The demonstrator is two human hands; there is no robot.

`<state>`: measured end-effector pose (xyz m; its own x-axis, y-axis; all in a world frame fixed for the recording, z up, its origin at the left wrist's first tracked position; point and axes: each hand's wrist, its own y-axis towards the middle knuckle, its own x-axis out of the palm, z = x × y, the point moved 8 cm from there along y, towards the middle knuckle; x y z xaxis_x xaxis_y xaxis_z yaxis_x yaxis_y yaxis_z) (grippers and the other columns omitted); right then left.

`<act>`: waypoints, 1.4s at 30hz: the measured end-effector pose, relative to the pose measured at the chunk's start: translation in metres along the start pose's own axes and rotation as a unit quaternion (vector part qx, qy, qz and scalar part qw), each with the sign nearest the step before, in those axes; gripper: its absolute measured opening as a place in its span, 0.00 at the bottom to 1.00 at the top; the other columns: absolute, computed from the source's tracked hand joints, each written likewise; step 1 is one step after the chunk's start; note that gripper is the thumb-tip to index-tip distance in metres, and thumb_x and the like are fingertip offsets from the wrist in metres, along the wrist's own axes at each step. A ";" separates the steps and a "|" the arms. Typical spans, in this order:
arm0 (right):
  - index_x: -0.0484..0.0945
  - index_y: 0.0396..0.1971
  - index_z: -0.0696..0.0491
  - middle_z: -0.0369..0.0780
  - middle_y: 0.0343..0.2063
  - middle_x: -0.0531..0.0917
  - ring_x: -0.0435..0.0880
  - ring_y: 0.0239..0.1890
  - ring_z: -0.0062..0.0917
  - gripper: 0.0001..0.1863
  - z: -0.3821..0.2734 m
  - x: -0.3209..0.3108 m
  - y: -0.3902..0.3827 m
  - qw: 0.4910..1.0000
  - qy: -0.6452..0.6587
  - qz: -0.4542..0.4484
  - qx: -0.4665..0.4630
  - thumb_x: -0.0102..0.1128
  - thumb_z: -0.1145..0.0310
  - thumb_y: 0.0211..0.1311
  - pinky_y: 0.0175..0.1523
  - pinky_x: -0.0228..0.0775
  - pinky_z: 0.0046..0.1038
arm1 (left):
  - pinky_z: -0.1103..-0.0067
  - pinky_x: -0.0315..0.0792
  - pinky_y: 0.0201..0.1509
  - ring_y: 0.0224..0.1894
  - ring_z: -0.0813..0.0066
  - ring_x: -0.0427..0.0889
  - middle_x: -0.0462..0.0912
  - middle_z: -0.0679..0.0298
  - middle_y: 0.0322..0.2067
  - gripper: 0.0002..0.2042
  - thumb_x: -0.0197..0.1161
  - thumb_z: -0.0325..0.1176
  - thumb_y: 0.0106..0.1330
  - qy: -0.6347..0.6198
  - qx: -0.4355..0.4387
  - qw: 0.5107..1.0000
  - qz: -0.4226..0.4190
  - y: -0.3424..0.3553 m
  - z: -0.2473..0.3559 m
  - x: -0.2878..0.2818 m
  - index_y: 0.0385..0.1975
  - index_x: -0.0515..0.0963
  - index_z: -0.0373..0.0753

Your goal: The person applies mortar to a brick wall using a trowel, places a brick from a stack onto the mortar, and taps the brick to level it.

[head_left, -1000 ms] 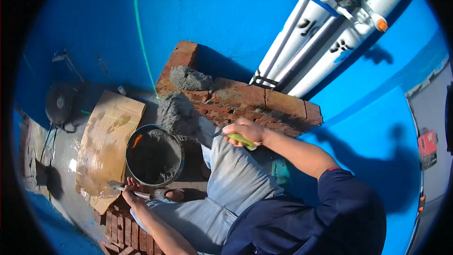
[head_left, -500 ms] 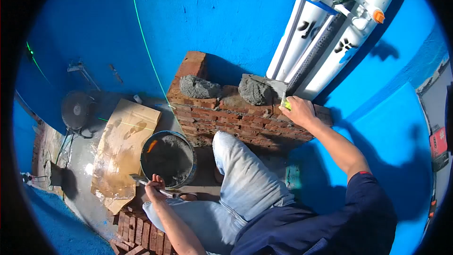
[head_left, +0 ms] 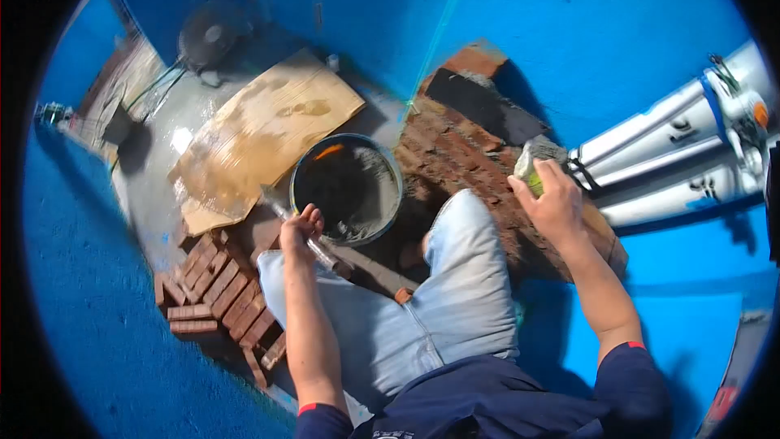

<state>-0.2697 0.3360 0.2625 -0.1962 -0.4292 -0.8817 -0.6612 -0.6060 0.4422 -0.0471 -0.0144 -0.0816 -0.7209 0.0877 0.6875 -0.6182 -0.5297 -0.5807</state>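
Left hand (head_left: 299,232) closed around a grey metal tool handle (head_left: 321,250), just below the rim of the round mortar bucket (head_left: 388,195); tool's far end reaching up along the bucket's left edge. Right hand (head_left: 552,199) closed on a green-handled trowel (head_left: 528,171), well to the right of the bucket, over the top of the low brick wall (head_left: 479,146). Wall touching or just beside the bucket's right side, a dark mortar bed along its upper course. Flat sheet of brown cardboard (head_left: 268,134) up and left of the bucket. Stack of loose bricks (head_left: 219,293) below and left of the bucket. White cylinders (head_left: 674,154) far right of the bucket, beyond the wall. Blue floor all round.
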 end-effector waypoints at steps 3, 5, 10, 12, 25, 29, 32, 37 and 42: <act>0.76 0.34 0.55 0.46 0.31 0.79 0.81 0.31 0.44 0.19 -0.074 0.096 0.012 0.989 0.008 -0.121 -0.084 0.64 0.53 0.58 0.35 0.73 0.43 | 0.70 0.76 0.34 0.34 0.58 0.82 0.81 0.52 0.39 0.20 0.45 0.13 0.42 -0.047 0.016 0.999 0.023 -0.006 0.015 0.004 0.40 0.61 0.34; 0.75 0.35 0.54 0.45 0.31 0.79 0.81 0.31 0.43 0.20 -0.106 0.176 0.013 0.975 -0.017 -0.171 -0.142 0.63 0.51 0.58 0.35 0.73 0.41 | 0.70 0.77 0.34 0.33 0.59 0.83 0.81 0.53 0.39 0.22 0.45 0.12 0.42 -0.061 0.021 0.997 0.043 -0.009 0.022 0.000 0.41 0.61 0.36; 0.78 0.33 0.53 0.40 0.29 0.81 0.83 0.30 0.30 0.10 -0.143 0.328 0.034 0.909 -0.261 -0.215 -0.246 0.58 0.63 0.56 0.34 0.71 0.33 | 0.69 0.77 0.43 0.34 0.60 0.81 0.81 0.52 0.36 0.11 0.45 0.14 0.42 -0.098 0.036 0.994 0.034 -0.022 0.041 0.015 0.20 0.63 0.40; 0.79 0.36 0.56 0.40 0.29 0.81 0.83 0.29 0.29 0.11 -0.147 0.371 0.024 0.890 -0.294 -0.254 -0.238 0.55 0.67 0.58 0.34 0.71 0.33 | 0.69 0.77 0.43 0.35 0.60 0.81 0.81 0.52 0.37 0.11 0.46 0.14 0.42 -0.094 0.046 0.994 0.015 -0.021 0.049 0.020 0.21 0.63 0.40; 0.82 0.25 0.62 0.50 0.25 0.84 0.85 0.29 0.39 0.28 -0.142 0.438 -0.051 0.827 0.216 -0.450 0.261 0.61 0.45 0.52 0.39 0.75 0.38 | 0.70 0.77 0.42 0.37 0.60 0.82 0.81 0.50 0.39 0.10 0.46 0.14 0.42 -0.104 0.055 0.993 0.018 -0.016 0.066 0.009 0.21 0.63 0.39; 0.79 0.17 0.57 0.37 0.15 0.81 0.79 0.16 0.23 0.22 -0.142 0.434 -0.054 0.777 0.335 -0.467 0.256 0.62 0.51 0.56 0.26 0.70 0.28 | 0.68 0.76 0.42 0.37 0.58 0.81 0.80 0.50 0.39 0.10 0.46 0.14 0.43 -0.088 0.052 0.995 0.015 -0.016 0.060 0.003 0.22 0.65 0.39; 0.76 0.17 0.56 0.36 0.14 0.77 0.75 0.14 0.19 0.22 -0.129 0.426 -0.058 0.722 0.430 -0.464 0.280 0.63 0.52 0.58 0.21 0.66 0.24 | 0.69 0.74 0.41 0.37 0.59 0.78 0.79 0.51 0.39 0.08 0.47 0.15 0.45 -0.068 0.058 0.996 0.031 -0.015 0.059 0.010 0.21 0.65 0.38; 0.79 0.22 0.56 0.35 0.16 0.78 0.75 0.16 0.16 0.22 -0.132 0.363 -0.055 0.694 0.508 -0.441 0.257 0.63 0.49 0.60 0.22 0.67 0.19 | 0.75 0.73 0.32 0.29 0.65 0.74 0.78 0.53 0.36 0.13 0.48 0.15 0.40 -0.085 0.122 0.988 -0.043 -0.003 0.080 -0.013 0.26 0.61 0.39; 0.79 0.24 0.56 0.35 0.15 0.77 0.74 0.15 0.18 0.24 -0.090 0.243 -0.056 0.650 0.596 -0.386 0.270 0.62 0.47 0.62 0.23 0.66 0.20 | 0.79 0.69 0.26 0.28 0.68 0.74 0.76 0.60 0.31 0.14 0.46 0.15 0.42 -0.034 0.067 0.997 -0.001 0.012 0.068 -0.025 0.32 0.68 0.33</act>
<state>-0.2151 0.2054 0.0383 0.8325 -0.5466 0.0909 -0.4510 -0.7636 -0.4620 -0.0149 -0.0801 -0.0760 -0.6948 0.0340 0.7184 -0.5680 -0.6387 -0.5191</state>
